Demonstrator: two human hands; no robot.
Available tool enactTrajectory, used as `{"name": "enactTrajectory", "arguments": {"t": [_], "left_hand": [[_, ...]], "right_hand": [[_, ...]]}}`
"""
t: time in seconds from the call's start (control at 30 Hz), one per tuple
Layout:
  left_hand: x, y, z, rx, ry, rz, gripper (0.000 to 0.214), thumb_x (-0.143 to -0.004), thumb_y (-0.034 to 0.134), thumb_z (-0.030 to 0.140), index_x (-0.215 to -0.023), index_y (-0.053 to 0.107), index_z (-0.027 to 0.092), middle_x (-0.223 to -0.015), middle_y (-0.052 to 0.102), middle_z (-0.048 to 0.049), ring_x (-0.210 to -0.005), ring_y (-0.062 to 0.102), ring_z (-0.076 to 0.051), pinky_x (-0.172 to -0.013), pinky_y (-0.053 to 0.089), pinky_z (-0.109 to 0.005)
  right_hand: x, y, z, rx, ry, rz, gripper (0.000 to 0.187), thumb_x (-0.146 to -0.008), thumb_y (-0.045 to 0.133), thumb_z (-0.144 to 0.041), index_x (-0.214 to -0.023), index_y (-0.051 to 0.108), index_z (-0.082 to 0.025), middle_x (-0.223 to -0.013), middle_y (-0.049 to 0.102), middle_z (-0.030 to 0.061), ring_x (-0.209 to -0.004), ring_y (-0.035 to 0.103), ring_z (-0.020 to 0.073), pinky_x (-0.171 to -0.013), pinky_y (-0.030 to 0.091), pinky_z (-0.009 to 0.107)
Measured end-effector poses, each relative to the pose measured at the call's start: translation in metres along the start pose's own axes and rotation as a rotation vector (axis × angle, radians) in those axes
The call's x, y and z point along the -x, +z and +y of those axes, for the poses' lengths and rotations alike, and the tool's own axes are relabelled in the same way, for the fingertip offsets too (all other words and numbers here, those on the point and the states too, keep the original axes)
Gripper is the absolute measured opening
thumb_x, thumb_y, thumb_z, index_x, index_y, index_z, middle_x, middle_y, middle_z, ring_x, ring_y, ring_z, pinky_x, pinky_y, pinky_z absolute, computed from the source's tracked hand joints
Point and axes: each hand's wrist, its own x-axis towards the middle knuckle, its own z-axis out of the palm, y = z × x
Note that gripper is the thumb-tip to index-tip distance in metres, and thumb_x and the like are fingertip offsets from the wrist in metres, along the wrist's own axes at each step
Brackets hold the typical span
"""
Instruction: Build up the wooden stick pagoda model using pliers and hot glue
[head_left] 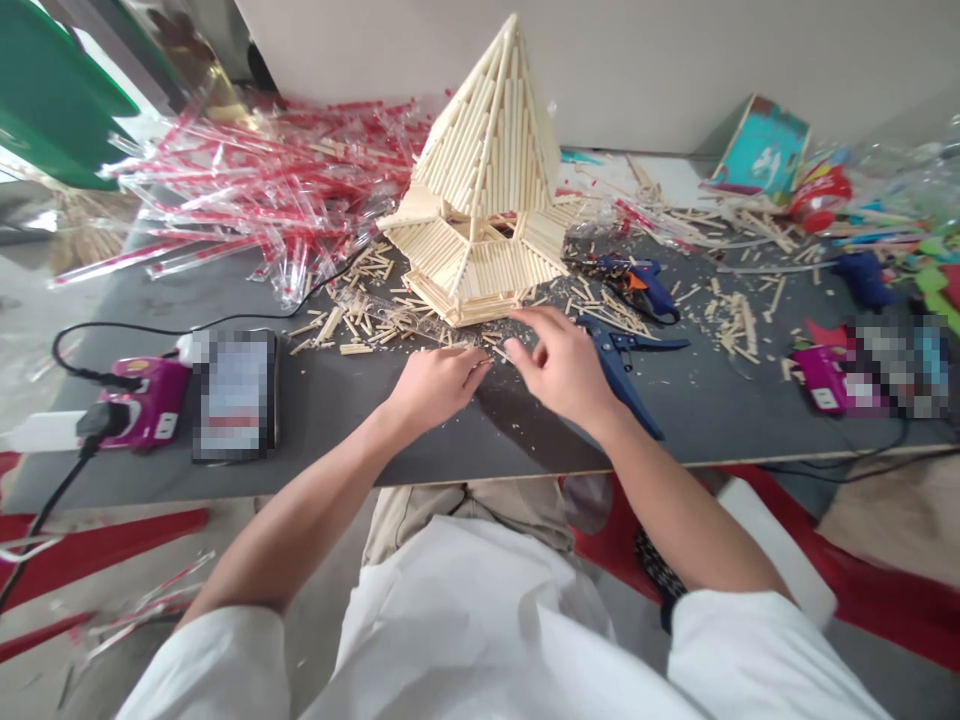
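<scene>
Dark grey desk (315, 420) clutter hides pieces: your left hand (439, 385), curled, and right hand (562, 368), half-open, meet over short pale wooden sticks (496, 348) just before the pale stick-built tower (487, 160). I cannot tell whether either holds one. Pinch one stick lightly.

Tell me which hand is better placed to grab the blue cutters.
Right. The right hand rests just beside the blue cutters, partly covering them. The left hand lies on the far side of it, next to the loose sticks.
</scene>
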Motion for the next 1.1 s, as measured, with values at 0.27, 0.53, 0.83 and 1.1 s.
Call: {"name": "enactTrajectory", "arguments": {"t": [0.27,0.53,0.83,1.1], "left_hand": [[-0.001,0.001,-0.003,-0.025,0.011,-0.016,0.028,-0.108,0.047,0.034,-0.105,0.072,0.022,-0.098,0.08,-0.0046,-0.084,0.075,-0.022,-0.067,0.044,-0.03],[0.0,-0.001,-0.001,-0.103,0.002,-0.071,0.028,-0.107,0.048,0.032,-0.106,0.074,0.022,-0.099,0.08,-0.0052,-0.083,0.075,-0.023,-0.062,0.043,-0.03],[-0.002,-0.003,0.001,-0.133,-0.007,-0.102,0.031,-0.108,0.048,0.035,-0.104,0.075,0.019,-0.098,0.08,-0.0079,-0.082,0.075,-0.025,-0.063,0.043,-0.031],[-0.002,0.001,-0.001,-0.141,0.015,-0.109,0.037,-0.108,0.047,0.037,-0.094,0.076,0.019,-0.093,0.079,-0.0091,-0.081,0.075,-0.026,-0.062,0.044,-0.031]], "right_hand": [[-0.04,0.013,-0.019,0.438,0.065,-0.341,0.071,-0.109,0.034,-0.058,-0.16,0.04,-0.01,-0.162,0.042,0.0271,-0.113,0.07,0.0423,-0.086,0.059,0.054],[-0.07,0.028,-0.038,0.506,0.214,-0.425,0.069,-0.102,0.057,-0.055,-0.145,0.055,0.0,-0.134,0.062,0.0319,-0.111,0.069,0.0408,-0.086,0.058,0.048],[-0.073,0.03,-0.039,0.34,0.166,-0.315,0.032,-0.1,0.064,-0.035,-0.115,0.074,-0.009,-0.106,0.075,0.0206,-0.099,0.071,0.0337,-0.084,0.057,0.042],[-0.069,0.037,-0.034,0.324,0.156,-0.3,0.036,-0.095,0.067,-0.035,-0.121,0.07,-0.009,-0.117,0.071,0.022,-0.11,0.069,0.0349,-0.094,0.056,0.044]]}}
